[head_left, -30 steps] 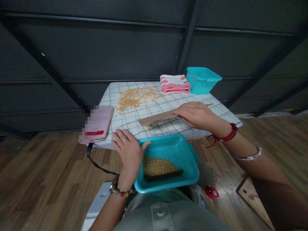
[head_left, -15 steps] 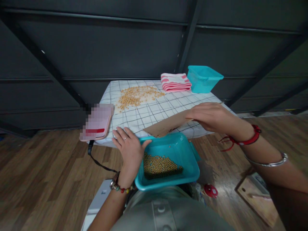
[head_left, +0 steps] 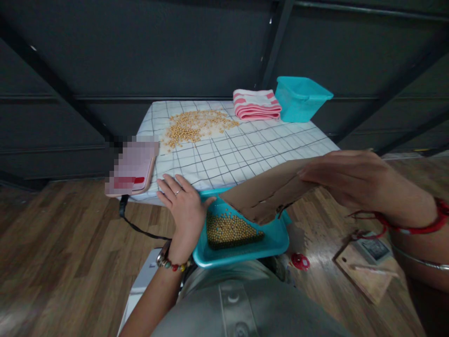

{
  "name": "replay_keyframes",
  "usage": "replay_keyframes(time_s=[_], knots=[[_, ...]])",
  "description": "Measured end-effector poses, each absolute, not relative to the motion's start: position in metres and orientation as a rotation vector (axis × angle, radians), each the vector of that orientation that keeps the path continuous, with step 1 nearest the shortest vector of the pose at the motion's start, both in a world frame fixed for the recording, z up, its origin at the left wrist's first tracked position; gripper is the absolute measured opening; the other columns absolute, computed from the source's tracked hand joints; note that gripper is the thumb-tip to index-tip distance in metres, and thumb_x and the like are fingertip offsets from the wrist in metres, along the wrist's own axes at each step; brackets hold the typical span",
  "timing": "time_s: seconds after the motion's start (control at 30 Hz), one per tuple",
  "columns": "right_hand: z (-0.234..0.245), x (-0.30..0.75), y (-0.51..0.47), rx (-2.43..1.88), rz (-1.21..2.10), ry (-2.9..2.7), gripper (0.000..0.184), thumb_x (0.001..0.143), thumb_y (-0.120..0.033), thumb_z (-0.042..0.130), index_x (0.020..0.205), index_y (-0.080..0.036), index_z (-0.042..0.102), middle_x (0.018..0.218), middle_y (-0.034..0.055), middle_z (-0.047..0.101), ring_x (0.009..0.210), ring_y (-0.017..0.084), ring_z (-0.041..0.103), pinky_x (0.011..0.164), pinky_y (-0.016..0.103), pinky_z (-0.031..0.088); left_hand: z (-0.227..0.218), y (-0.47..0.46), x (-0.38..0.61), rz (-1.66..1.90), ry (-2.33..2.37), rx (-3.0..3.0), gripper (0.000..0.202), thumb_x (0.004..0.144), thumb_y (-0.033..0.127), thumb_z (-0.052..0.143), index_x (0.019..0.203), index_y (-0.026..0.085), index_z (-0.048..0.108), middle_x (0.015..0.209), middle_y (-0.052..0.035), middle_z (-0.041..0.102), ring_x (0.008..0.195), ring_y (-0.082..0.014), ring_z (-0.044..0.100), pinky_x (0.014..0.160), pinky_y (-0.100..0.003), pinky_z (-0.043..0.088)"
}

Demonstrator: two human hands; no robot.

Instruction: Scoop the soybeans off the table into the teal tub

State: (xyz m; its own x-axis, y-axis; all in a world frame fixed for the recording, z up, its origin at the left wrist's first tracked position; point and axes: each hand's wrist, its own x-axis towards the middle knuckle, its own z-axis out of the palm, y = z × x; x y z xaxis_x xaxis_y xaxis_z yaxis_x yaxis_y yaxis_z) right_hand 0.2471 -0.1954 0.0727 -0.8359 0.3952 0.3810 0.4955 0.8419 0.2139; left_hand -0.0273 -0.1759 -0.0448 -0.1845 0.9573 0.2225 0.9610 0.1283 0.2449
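My left hand (head_left: 184, 208) grips the left rim of a teal tray (head_left: 271, 245) held against my lap at the table's near edge. Yellow beans (head_left: 229, 229) lie heaped in the tray's near corner. My right hand (head_left: 345, 175) pinches a brown cardboard piece (head_left: 268, 196) and holds it tilted, its lower end over the tray. A loose pile of beans (head_left: 194, 126) is spread on the white checked tablecloth (head_left: 238, 152) at the far left.
A folded pink striped towel (head_left: 256, 104) and a second teal tub (head_left: 301, 99) stand at the table's far right. A pink phone (head_left: 131, 169) with a black strap overhangs the left corner. On the wooden floor lie a red cap (head_left: 300, 261) and a wooden board (head_left: 368, 271).
My right hand has drawn the cardboard from the tabletop toward me and lifted it, so its end now hangs over the tray. The left hand has stayed on the tray's rim.
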Motion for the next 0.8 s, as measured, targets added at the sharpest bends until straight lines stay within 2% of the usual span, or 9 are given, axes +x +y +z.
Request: replay_keyframes(time_s=[0.27,0.4,0.57,0.67,0.8], knots=[[0.073,0.247,-0.189,-0.791,-0.521,-2.605,0.023,0.083,-0.007,0.041,0.097,-0.019,0.054,0.081,0.0069,0.064,0.075,0.017,0.06,0.066,0.03,0.048,-0.045,-0.174,-0.027,-0.528,-2.378,-1.973,0.096,0.064,0.047,0.064,0.131,-0.009,0.023,0.139,-0.0389,0.02,0.132,-0.0467,0.01,0.103,-0.064,0.014],[0.069,0.243,-0.166,-0.891,-0.674,-2.484,0.019,0.086,-0.012,0.04,0.096,-0.019,0.054,0.083,0.0054,0.066,0.077,0.017,0.062,0.067,0.03,0.048,-0.042,-0.175,-0.026,-0.501,-2.372,-1.982,0.101,0.059,0.047,0.069,0.129,-0.012,0.024,0.137,-0.0415,0.02,0.131,-0.049,0.011,0.102,-0.064,0.015],[0.063,0.231,-0.128,-0.969,-0.753,-2.338,0.017,0.087,-0.019,0.041,0.094,-0.018,0.056,0.081,0.0045,0.067,0.073,0.017,0.063,0.064,0.029,0.048,-0.044,-0.175,-0.028,-0.525,-2.318,-1.936,0.097,0.06,0.046,0.069,0.127,-0.012,0.029,0.134,-0.042,0.026,0.129,-0.0494,0.017,0.101,-0.064,0.019],[0.06,0.218,-0.106,-1.023,-0.719,-2.298,0.019,0.085,-0.017,0.041,0.096,-0.016,0.057,0.084,0.0062,0.067,0.076,0.018,0.063,0.066,0.031,0.047,-0.046,-0.175,-0.029,-0.581,-2.273,-1.91,0.094,0.061,0.045,0.068,0.127,-0.009,0.03,0.134,-0.0403,0.029,0.129,-0.0482,0.018,0.099,-0.065,0.022],[0.06,0.194,-0.081,-1.049,-0.698,-2.391,0.023,0.08,-0.009,0.043,0.096,-0.015,0.058,0.083,0.0073,0.067,0.077,0.019,0.061,0.065,0.03,0.044,-0.043,-0.175,-0.029,-0.541,-2.279,-1.89,0.09,0.061,0.044,0.068,0.124,-0.011,0.034,0.132,-0.0402,0.032,0.126,-0.0488,0.026,0.1,-0.063,0.025]])
